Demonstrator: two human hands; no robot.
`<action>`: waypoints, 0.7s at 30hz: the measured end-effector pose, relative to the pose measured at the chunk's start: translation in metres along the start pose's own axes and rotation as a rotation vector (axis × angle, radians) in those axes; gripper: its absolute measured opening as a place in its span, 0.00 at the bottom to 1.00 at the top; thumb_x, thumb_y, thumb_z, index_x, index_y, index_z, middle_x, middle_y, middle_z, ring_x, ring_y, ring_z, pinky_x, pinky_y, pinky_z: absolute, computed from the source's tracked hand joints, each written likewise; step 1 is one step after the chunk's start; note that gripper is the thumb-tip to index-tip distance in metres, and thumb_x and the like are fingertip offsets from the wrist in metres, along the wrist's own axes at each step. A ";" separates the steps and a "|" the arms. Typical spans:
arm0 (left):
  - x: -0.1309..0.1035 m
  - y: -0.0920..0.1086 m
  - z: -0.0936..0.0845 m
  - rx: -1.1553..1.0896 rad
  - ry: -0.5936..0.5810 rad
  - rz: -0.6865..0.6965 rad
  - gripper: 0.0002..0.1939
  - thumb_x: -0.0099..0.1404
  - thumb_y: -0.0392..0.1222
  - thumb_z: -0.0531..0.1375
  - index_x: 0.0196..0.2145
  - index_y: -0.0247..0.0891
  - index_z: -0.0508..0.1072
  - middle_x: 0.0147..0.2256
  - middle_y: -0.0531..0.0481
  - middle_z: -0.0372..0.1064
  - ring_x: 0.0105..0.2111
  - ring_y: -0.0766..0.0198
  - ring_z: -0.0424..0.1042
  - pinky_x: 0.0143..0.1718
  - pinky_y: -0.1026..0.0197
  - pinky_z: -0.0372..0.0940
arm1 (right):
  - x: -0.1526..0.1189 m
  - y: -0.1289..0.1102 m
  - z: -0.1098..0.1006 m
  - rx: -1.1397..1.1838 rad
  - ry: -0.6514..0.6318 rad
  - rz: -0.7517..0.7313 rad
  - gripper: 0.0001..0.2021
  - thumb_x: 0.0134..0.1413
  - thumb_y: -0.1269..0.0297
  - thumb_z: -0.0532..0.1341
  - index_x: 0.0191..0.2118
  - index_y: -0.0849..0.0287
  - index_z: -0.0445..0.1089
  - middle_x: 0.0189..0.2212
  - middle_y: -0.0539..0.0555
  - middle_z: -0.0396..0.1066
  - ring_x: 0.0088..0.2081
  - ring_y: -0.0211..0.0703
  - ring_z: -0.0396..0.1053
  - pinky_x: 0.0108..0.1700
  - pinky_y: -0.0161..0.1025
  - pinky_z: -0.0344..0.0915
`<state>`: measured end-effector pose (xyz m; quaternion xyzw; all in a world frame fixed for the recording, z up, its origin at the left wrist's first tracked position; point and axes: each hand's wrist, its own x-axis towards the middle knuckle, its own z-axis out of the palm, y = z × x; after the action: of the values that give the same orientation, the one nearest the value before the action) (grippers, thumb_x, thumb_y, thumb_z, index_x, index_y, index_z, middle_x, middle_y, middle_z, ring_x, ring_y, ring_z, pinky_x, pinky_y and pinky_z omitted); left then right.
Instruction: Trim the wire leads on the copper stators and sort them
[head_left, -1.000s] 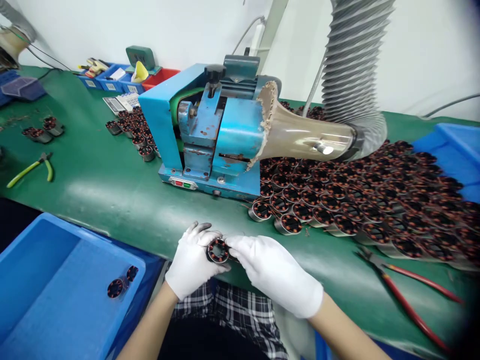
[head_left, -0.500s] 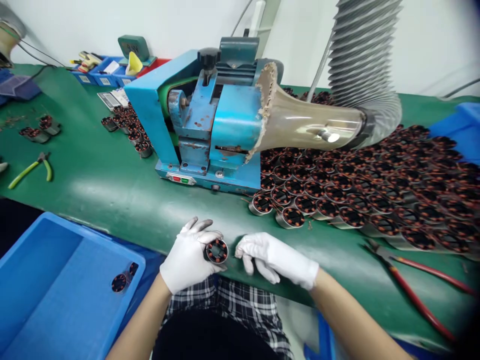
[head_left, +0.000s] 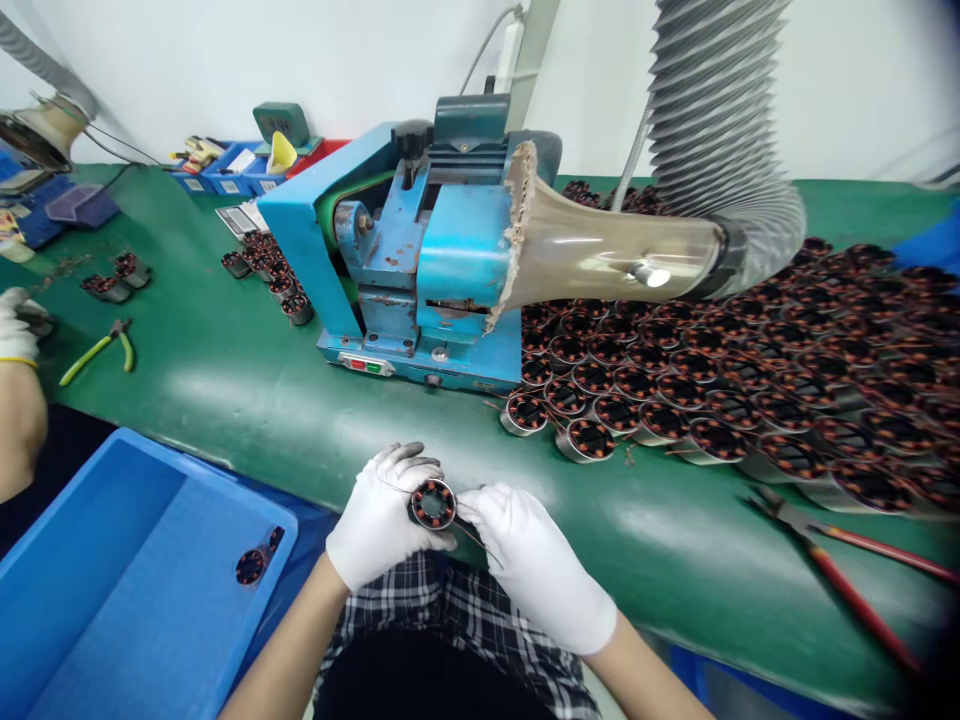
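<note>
My gloved left hand (head_left: 384, 515) is wrapped round a motor stator (head_left: 433, 505), a silvery ring with copper windings inside, its open face turned up toward me. Close by on the right, the fingertips of my gloved right hand (head_left: 525, 560) are pinched together at the stator's edge. A thin copper lead wire (head_left: 474, 540) runs from the stator to those fingers, and they appear to grip it. Another fine wire shows across the left glove. Both hands are over the front edge of the green bench.
A blue belt grinder (head_left: 390, 250) with a clear suction hood (head_left: 600, 245) stands ahead. Rows of stators (head_left: 675, 400) fill the right side, near red-handled pliers (head_left: 825, 560). At left are a blue bin (head_left: 135, 580), green pliers (head_left: 97, 355) and a co-worker's gloved hand (head_left: 15, 330).
My right hand has moved in to the stator and closed its fingers at the wire. The left hand still holds the stator. A co-worker's hand shows more at left as the view shifted.
</note>
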<state>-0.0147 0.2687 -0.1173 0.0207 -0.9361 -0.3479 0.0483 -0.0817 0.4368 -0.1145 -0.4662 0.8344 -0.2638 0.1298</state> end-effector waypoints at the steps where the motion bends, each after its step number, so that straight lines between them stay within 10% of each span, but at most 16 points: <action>1: -0.001 0.003 0.001 -0.039 -0.006 -0.026 0.29 0.36 0.42 0.71 0.39 0.41 0.69 0.43 0.50 0.70 0.49 0.52 0.64 0.53 0.51 0.56 | 0.001 0.000 -0.002 0.005 0.023 -0.008 0.14 0.53 0.79 0.47 0.35 0.61 0.68 0.28 0.55 0.68 0.31 0.44 0.63 0.36 0.42 0.60; 6: -0.009 0.024 -0.012 -0.356 -0.013 -0.184 0.23 0.49 0.34 0.63 0.44 0.42 0.66 0.46 0.48 0.66 0.45 0.59 0.67 0.48 0.55 0.63 | 0.006 -0.011 -0.037 0.356 -0.066 0.032 0.11 0.57 0.72 0.46 0.27 0.59 0.61 0.23 0.49 0.64 0.27 0.37 0.60 0.31 0.34 0.59; 10: -0.013 0.036 -0.042 -0.554 -0.114 0.029 0.15 0.52 0.32 0.58 0.39 0.41 0.71 0.43 0.46 0.68 0.49 0.53 0.65 0.52 0.50 0.60 | 0.008 -0.018 -0.067 0.535 -0.196 0.046 0.12 0.58 0.67 0.47 0.24 0.58 0.57 0.21 0.46 0.58 0.24 0.35 0.56 0.28 0.32 0.57; 13: -0.016 0.045 -0.053 -0.472 0.000 0.146 0.08 0.55 0.35 0.60 0.35 0.43 0.72 0.43 0.46 0.67 0.45 0.54 0.67 0.47 0.52 0.64 | 0.006 -0.021 -0.080 0.458 -0.201 0.000 0.12 0.59 0.66 0.47 0.25 0.58 0.58 0.22 0.46 0.59 0.25 0.35 0.56 0.30 0.32 0.55; 16: -0.020 0.053 -0.051 -0.172 0.196 0.226 0.22 0.56 0.33 0.60 0.48 0.47 0.64 0.47 0.45 0.62 0.48 0.57 0.64 0.47 0.54 0.64 | 0.001 -0.026 -0.085 0.416 -0.160 0.002 0.13 0.60 0.66 0.47 0.24 0.58 0.58 0.21 0.46 0.60 0.25 0.35 0.56 0.29 0.33 0.55; 21: -0.027 0.063 -0.040 -0.122 0.209 0.204 0.22 0.58 0.28 0.55 0.47 0.46 0.61 0.47 0.45 0.58 0.51 0.59 0.60 0.49 0.54 0.63 | -0.009 -0.032 -0.077 0.320 -0.022 0.072 0.11 0.60 0.66 0.46 0.28 0.58 0.61 0.26 0.50 0.64 0.29 0.39 0.60 0.35 0.36 0.57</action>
<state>0.0157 0.2922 -0.0475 -0.0415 -0.9004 -0.3931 0.1818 -0.0896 0.4551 -0.0331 -0.4123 0.7964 -0.3834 0.2207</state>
